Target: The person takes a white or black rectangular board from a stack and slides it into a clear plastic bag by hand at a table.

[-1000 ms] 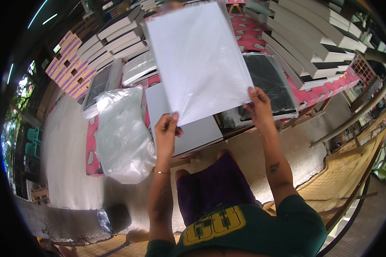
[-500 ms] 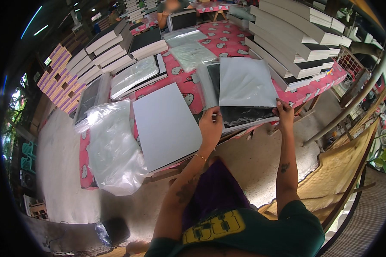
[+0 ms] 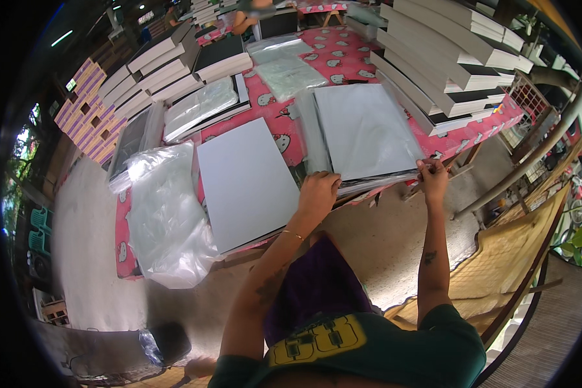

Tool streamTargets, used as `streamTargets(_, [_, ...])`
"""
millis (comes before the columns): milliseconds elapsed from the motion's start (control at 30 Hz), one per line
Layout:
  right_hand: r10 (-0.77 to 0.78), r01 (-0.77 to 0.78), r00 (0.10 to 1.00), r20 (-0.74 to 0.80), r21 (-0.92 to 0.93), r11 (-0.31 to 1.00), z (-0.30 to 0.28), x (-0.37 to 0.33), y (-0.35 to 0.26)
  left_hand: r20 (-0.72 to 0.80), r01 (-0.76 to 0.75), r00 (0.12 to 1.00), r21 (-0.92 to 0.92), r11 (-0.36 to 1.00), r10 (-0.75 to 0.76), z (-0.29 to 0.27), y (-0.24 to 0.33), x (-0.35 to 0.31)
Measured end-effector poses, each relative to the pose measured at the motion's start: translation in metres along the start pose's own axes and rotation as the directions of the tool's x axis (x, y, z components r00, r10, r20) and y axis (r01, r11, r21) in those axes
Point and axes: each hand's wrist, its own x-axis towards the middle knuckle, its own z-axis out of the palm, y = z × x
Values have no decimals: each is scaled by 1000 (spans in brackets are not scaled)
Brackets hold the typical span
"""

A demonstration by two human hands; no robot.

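Observation:
In front of me, at the table's near edge, a white sheet (image 3: pixel 368 132) lies over a black one in a clear plastic sleeve (image 3: pixel 312 132), on a low pile of similar sleeves. My left hand (image 3: pixel 319 193) is closed at the sleeve's near left corner, fingers curled over the edge. At the near right corner, my right hand (image 3: pixel 433 180) pinches the sleeve's edge between thumb and fingers. Beside them, to the left, lies a pile of white sheets (image 3: pixel 249 184). Farther left, a heap of clear plastic sleeves (image 3: pixel 169 216) hangs partly over the table edge.
The table has a pink patterned cloth (image 3: pixel 343 55). Tall stacks of thick white-and-black boards (image 3: pixel 446 64) stand at right, with more stacks (image 3: pixel 168 68) at back left. More plastic sleeves (image 3: pixel 288 74) lie mid-table. A co-worker's arm (image 3: pixel 242 23) shows at the far end.
The white sheet has slid toward me inside the sleeve and now covers most of the black strip that showed at its near edge. Both hands have moved slightly nearer to me.

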Motion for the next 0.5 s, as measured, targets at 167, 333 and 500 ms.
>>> streamTargets(167, [-218,145,969,-113,-454,879,2,-4,18,-63,-24,997,173,985,36,11,1,-10])
streamTargets(333, [-699,536,712,-57,-600,594,49,-28,-18,-292,-6,956,98,995,34,-34,35,-29])
streamTargets(500, [-750,643,643,155,-641,419,60,-32,-31,-426,211,900,243,947,-91,-139,0,-97])
